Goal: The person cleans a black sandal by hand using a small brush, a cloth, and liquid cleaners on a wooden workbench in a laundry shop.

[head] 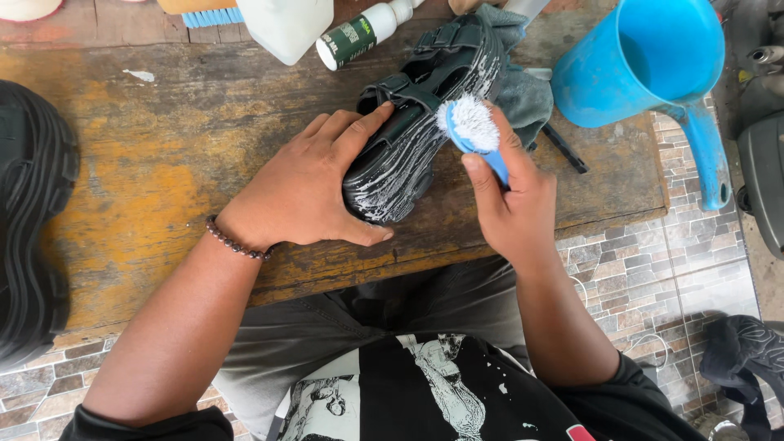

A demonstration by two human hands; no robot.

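Observation:
A black strapped sandal [425, 122] lies on its side on a worn wooden table [163, 163], its sole streaked with white foam. My left hand [310, 184] grips the sandal's heel end, thumb under it and fingers over the top. My right hand [510, 196] holds a small blue brush [474, 131] with white soapy bristles, pressed against the sandal's right edge. A beaded bracelet [235, 242] circles my left wrist.
A blue plastic scoop with a handle [653, 65] stands at the table's right end. A grey cloth [523, 94] lies under the sandal. A white bottle with a dark label [355, 37] and a white container [286, 28] sit at the back. A black shoe [33, 220] lies at left.

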